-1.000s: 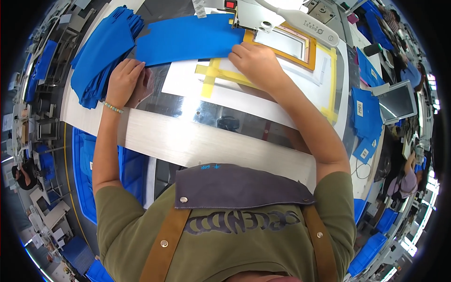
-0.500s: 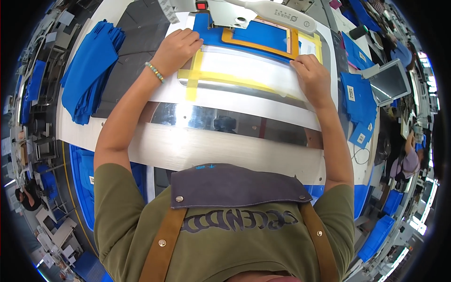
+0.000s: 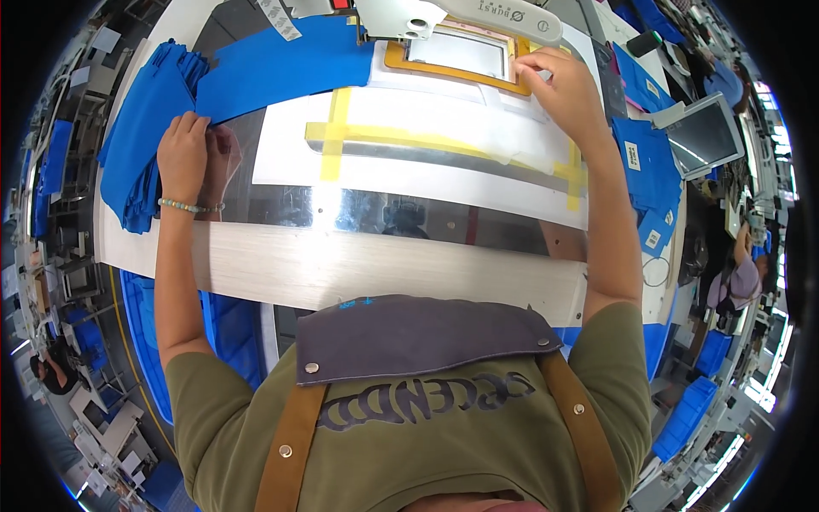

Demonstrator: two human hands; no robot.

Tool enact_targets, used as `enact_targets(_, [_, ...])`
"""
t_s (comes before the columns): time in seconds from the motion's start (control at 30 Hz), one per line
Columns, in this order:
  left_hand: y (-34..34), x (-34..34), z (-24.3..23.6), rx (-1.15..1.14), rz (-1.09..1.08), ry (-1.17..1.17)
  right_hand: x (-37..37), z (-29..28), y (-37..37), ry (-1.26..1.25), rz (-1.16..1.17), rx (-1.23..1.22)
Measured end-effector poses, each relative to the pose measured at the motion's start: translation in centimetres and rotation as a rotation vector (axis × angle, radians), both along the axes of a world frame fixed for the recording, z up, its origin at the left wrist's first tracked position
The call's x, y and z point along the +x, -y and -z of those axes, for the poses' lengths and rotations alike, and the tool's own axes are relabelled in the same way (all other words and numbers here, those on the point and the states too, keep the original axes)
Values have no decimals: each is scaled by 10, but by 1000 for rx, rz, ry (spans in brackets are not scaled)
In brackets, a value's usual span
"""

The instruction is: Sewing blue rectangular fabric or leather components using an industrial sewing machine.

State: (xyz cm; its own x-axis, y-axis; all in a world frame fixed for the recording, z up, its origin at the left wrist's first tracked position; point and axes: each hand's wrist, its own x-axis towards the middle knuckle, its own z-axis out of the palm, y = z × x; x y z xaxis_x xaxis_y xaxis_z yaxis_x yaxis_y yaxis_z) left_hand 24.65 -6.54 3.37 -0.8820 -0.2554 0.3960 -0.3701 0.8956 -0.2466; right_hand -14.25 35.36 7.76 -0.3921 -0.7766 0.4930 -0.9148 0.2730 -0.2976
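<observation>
- A shiny bench is carrying a blue fabric piece at its far left.
- The left hand is pressing flat, fingers spread, on that fabric's near edge.
- The right hand is pinching the orange frame under the sewing machine head.

The person wears an olive short-sleeved shirt with dark lettering across the chest. A dark grey apron bib, apparently snap-fastened, hangs on tan leather straps. A pale beaded bracelet circles the left wrist.

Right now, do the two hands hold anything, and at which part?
The left hand presses on the edge of the blue fabric piece. The right hand pinches the corner of the orange rectangular frame with its fingers.
</observation>
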Motion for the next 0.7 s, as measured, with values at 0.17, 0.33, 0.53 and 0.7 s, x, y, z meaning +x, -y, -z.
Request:
enact_targets(0.17, [-26, -12, -6, 44, -3, -77, 28, -14, -8, 200, 124, 429])
enact_targets(0.33, [-53, -38, -12, 129, 85, -173, 48, 2, -10, 80, 80, 155])
enact_targets(0.53, [-96, -73, -12, 285, 309, -163, 8, 24, 17, 90, 38, 49])
enact_targets(0.7, [-148, -89, -5, 326, 504, -84, -4, 27, 66, 167, -4, 292])
